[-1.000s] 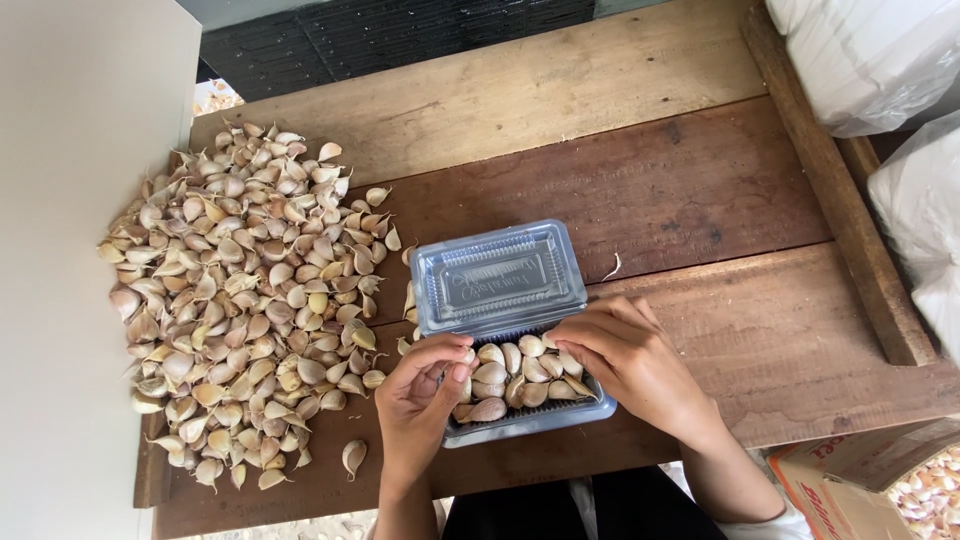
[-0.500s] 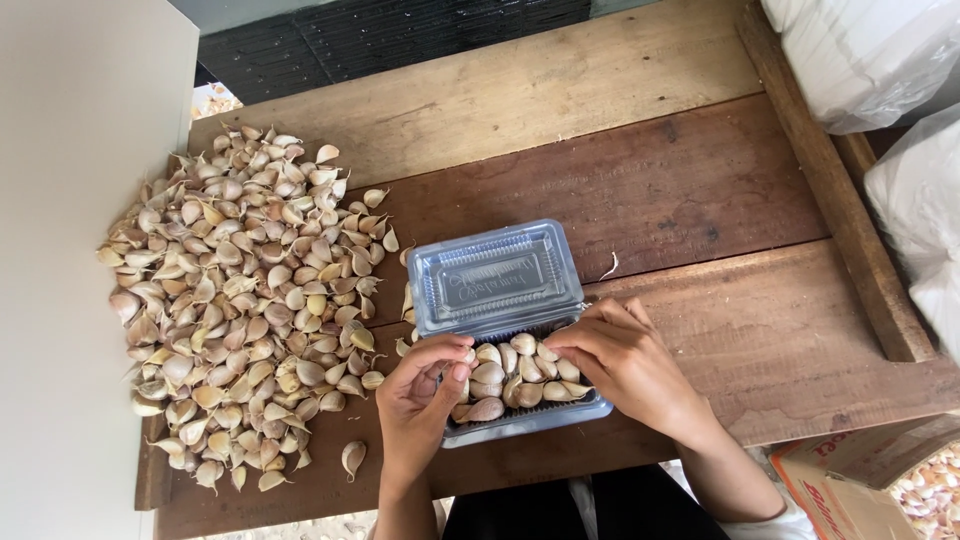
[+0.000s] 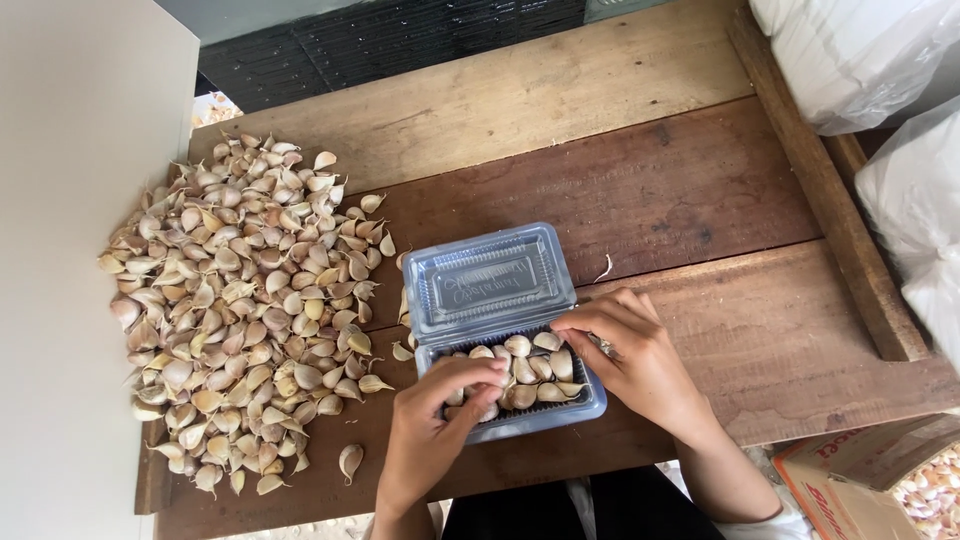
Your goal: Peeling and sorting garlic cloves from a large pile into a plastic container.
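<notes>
I couldn't see the garlic cloves lying under my left hand [image 3: 432, 432] in the clear plastic clamshell box [image 3: 505, 330]. The white plastic sacks [image 3: 880, 90] and brown cardboard carton [image 3: 880, 485] were cut off by the frame edge.

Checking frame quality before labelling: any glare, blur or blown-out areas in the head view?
Head view: sharp overall, soft even daylight, only faint shadows under the left hand and right hand; mild sheen on the clear container lid, its embossing still visible; white sacks at top right and the pale wall at left run near overexposed; garlic pile well resolved; slight wide-angle bend at edges.
</notes>
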